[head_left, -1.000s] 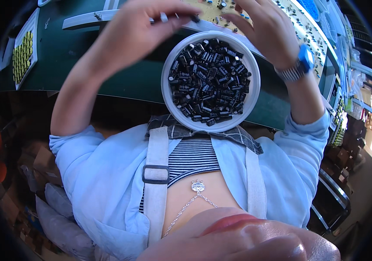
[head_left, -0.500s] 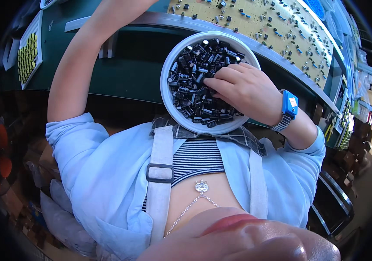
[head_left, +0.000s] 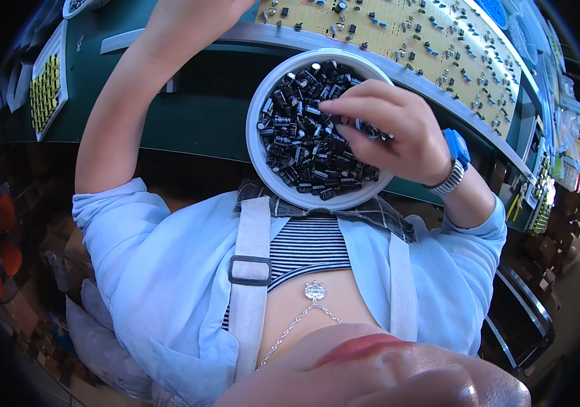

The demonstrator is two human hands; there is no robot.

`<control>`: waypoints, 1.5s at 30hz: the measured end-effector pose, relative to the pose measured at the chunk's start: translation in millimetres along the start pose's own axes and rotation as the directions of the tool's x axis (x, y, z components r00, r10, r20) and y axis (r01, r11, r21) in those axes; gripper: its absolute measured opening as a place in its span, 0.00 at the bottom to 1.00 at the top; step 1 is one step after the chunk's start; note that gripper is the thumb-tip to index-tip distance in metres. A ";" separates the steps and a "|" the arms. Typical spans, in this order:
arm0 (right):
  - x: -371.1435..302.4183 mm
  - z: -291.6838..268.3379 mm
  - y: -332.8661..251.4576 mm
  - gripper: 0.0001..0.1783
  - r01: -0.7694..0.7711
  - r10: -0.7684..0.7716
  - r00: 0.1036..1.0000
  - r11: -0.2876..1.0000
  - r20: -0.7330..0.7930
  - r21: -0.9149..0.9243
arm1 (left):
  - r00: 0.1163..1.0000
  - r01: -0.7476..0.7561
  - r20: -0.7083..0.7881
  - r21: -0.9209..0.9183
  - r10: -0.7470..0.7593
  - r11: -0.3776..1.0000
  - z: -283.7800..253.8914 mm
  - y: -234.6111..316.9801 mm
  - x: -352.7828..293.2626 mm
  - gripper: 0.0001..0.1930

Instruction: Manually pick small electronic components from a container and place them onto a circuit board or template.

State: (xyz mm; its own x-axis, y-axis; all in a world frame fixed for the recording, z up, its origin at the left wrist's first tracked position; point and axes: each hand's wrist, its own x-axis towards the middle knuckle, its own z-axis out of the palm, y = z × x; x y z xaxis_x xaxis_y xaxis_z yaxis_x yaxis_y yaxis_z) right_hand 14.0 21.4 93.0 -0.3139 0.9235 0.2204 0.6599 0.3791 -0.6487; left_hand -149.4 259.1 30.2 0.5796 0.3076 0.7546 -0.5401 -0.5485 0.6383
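A round white tub [head_left: 257, 152] full of small black cylindrical capacitors [head_left: 303, 146] rests against my front. Over its right side is my right hand [head_left: 395, 125], fingers curled with the thumb and index tips near each other, just above the capacitors. Whatever lies inside the curled fingers is hidden. My left hand [head_left: 212, 13] reaches to the top edge, beside the left end of a tan circuit-board panel [head_left: 398, 37]. Its fingers are cut off by the picture's edge. Small black, blue and silver components stand in rows on the panel.
A metal rail [head_left: 290, 39] runs along the panel's near side, over a dark green bench [head_left: 195, 112]. At the far left lies a white tray [head_left: 61, 88] of yellow-and-black parts. Another container of parts [head_left: 80, 5] shows at the top left. Orange fan-like blades [head_left: 2, 210] are below left.
My right hand has risen a little out of the capacitors, its fingers turning and curling. My left hand has shifted slightly at the top edge. The tub has tilted or moved slightly left.
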 end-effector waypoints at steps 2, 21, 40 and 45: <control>2.6 -2.6 5.8 0.16 -0.025 0.026 0.999 0.999 -0.035 0.027 | 0.966 0.210 0.081 0.311 -0.246 0.927 8.5 17.3 9.5 0.05; 80.5 -46.9 90.5 0.06 -0.341 0.236 0.921 0.873 -0.311 -0.349 | 0.626 -0.277 0.757 0.443 -0.190 0.853 95.4 100.1 -31.8 0.03; 80.3 -53.6 78.3 0.05 -0.056 -0.015 0.993 0.822 -0.119 -0.567 | 0.769 0.006 0.617 0.250 -0.164 0.968 86.3 94.4 -30.2 0.08; 80.4 -53.3 84.0 0.06 -0.030 -0.031 0.995 0.813 -0.095 -0.581 | 0.867 0.036 0.468 0.286 -0.172 0.958 68.6 87.7 -16.5 0.09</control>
State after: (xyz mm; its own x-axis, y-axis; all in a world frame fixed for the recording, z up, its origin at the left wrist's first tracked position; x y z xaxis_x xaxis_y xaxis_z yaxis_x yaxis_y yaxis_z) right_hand 80.5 130.6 95.0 -0.2678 0.9128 0.3084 0.9429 0.3140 -0.1106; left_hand -164.5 152.6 63.2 0.8810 -0.0031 0.4731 -0.3222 -0.7363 0.5951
